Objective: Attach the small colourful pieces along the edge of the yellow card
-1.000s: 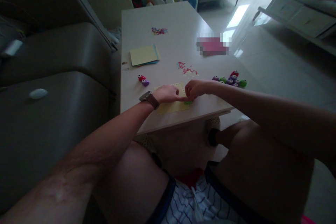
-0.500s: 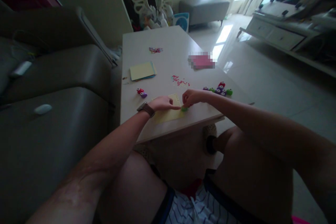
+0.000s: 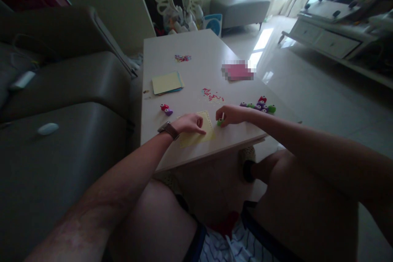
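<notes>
My left hand (image 3: 189, 124), with a watch on the wrist, presses flat on a pale yellow sheet of paper (image 3: 208, 131) near the front edge of the white table (image 3: 190, 77). My right hand (image 3: 231, 115) is closed around a small green punch (image 3: 220, 123), just off the sheet's right edge. Most of the punch is hidden under my fingers.
A cluster of small coloured punches (image 3: 259, 105) lies right of my right hand; a red and a purple punch (image 3: 166, 109) lie to the left. A stack of coloured paper (image 3: 166, 82), paper bits (image 3: 211, 95), and a pink item (image 3: 238, 70) sit farther back. A grey sofa (image 3: 61, 102) flanks the left.
My right hand with the green punch has moved right, off the yellow sheet. My left hand has slid slightly back along the sheet. The view tilted up between the first two frames.
</notes>
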The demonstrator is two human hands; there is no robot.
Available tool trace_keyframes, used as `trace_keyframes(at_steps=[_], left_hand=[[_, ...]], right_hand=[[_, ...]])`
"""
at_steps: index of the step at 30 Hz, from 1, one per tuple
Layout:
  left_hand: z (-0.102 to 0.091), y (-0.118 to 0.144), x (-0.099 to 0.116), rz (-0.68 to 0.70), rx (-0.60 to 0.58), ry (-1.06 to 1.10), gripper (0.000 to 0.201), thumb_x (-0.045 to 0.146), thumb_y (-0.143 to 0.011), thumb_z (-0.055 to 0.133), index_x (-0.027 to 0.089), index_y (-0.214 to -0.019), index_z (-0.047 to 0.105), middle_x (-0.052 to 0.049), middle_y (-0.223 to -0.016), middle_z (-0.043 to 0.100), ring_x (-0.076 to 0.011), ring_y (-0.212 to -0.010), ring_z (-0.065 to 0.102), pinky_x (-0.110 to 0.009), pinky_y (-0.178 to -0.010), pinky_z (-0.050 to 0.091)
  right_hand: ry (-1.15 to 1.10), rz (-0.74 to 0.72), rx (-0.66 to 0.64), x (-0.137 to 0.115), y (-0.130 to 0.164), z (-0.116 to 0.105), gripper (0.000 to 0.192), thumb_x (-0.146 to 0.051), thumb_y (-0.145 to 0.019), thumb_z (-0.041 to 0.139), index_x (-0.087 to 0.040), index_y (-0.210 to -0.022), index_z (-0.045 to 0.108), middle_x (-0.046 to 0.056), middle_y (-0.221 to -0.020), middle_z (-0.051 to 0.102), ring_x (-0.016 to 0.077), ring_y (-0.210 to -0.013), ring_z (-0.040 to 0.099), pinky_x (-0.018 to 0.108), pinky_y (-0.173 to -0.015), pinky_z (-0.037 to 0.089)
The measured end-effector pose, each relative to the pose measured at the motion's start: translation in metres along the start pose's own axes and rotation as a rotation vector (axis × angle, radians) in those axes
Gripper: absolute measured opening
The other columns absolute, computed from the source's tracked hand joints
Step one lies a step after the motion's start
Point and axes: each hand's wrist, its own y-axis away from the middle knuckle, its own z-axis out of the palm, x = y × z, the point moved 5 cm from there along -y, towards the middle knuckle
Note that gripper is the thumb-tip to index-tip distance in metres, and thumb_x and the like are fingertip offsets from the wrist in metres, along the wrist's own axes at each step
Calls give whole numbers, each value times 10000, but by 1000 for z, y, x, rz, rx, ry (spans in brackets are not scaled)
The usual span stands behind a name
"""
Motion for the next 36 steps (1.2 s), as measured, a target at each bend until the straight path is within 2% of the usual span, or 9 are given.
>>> trace_keyframes(at_steps=[6, 10, 15, 18, 20, 24, 26, 34, 36], left_hand=[[0, 1, 0, -7, 1, 6, 362, 516, -678, 758, 188, -754, 627, -1, -715, 642, -136, -620, 516, -267, -561, 292], [-1, 3, 2, -12, -5, 35, 350, 498, -682, 764, 189, -748, 614, -2, -736, 647, -138, -642, 522, -268, -562, 294], [-1, 2, 3, -8, -8, 30, 343, 494, -686, 764, 190, -756, 622, -7, -753, 650, -143, -662, 519, -273, -576, 297], [-1, 2, 2, -8, -5, 14, 352, 503, -685, 768, 190, -761, 624, -6, -753, 649, -143, -664, 516, -273, -581, 296], [-1, 2, 2, -8, -3, 15, 357, 507, -685, 767, 190, -757, 619, -2, -745, 646, -139, -653, 512, -273, -574, 292], [-1, 3, 4, 4, -1, 40, 350, 500, -690, 762, 189, -734, 608, 0, -723, 643, -135, -633, 509, -271, -561, 287], [-2, 4, 4, 5, 7, 42, 344, 495, -688, 763, 190, -724, 607, -2, -717, 646, -137, -636, 515, -270, -561, 289], [-2, 3, 4, 5, 3, 27, 344, 498, -687, 765, 188, -739, 624, -3, -719, 647, -146, -646, 526, -273, -574, 300], [-1, 3, 4, 7, 0, 35, 347, 502, -689, 763, 186, -741, 629, -3, -718, 643, -145, -647, 526, -274, -578, 303]], right_hand=[[27, -50, 33, -3, 2, -13, 219, -130, -725, 651, -145, -932, 721, 45, -845, 705, 141, -712, 583, 253, -634, 403], [-42, -31, -69, 4, 6, -17, 187, -185, -716, 668, -157, -898, 701, 36, -817, 693, 150, -710, 576, 263, -623, 398], [-89, -78, -208, 5, 7, -11, 302, -156, -675, 654, -164, -971, 711, 37, -898, 720, 163, -759, 590, 272, -662, 420], [-88, -99, -261, 4, 7, -7, 301, -149, -669, 646, -167, -964, 707, 40, -927, 724, 165, -768, 596, 272, -668, 426], [-49, -83, -219, 6, 7, -10, 272, -154, -682, 645, -168, -948, 702, 39, -895, 717, 158, -734, 585, 271, -642, 416], [37, -15, 53, 14, 5, -26, 190, -182, -725, 655, -172, -912, 691, 48, -813, 691, 155, -674, 565, 283, -600, 392], [45, 22, 137, 20, 4, -31, 175, -207, -729, 678, -187, -901, 696, 54, -821, 693, 162, -680, 574, 292, -607, 400], [-91, -81, 30, 25, -10, -9, 258, -210, -706, 696, -186, -963, 705, 67, -1075, 731, 171, -805, 629, 278, -684, 451], [-133, -101, 21, 24, -14, -5, 249, -212, -707, 694, -183, -954, 706, 70, -1079, 731, 175, -824, 631, 280, -696, 456]])
